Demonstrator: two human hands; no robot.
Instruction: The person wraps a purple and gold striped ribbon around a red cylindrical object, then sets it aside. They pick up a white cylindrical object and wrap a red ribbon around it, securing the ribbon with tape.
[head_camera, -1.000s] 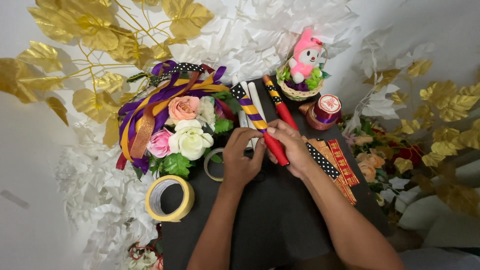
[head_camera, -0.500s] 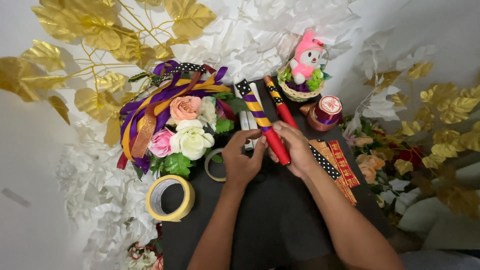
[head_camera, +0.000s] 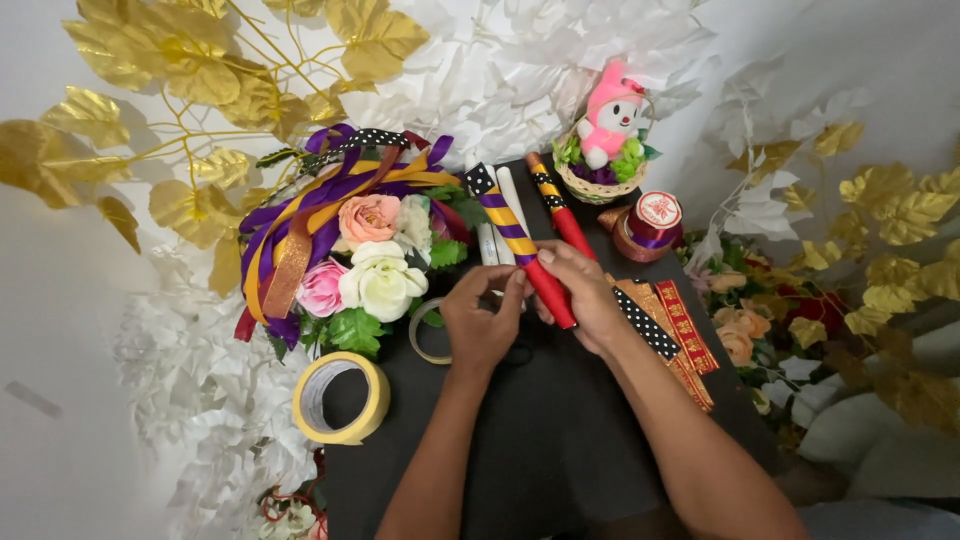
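Both hands meet mid-counter: the right hand (head_camera: 585, 300) is clamped on a red stick (head_camera: 552, 290) partly wound with yellow-and-purple striped ribbon (head_camera: 505, 222), and the left hand (head_camera: 482, 318) pinches at its side (fingertips nearly touching). If either pinch slackens, the winding could probably loosen and unravel.

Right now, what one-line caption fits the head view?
Both hands, left hand and right hand, grip a ribbon-wrapped stick over a black mat, beside a flower bouquet and a tape roll.
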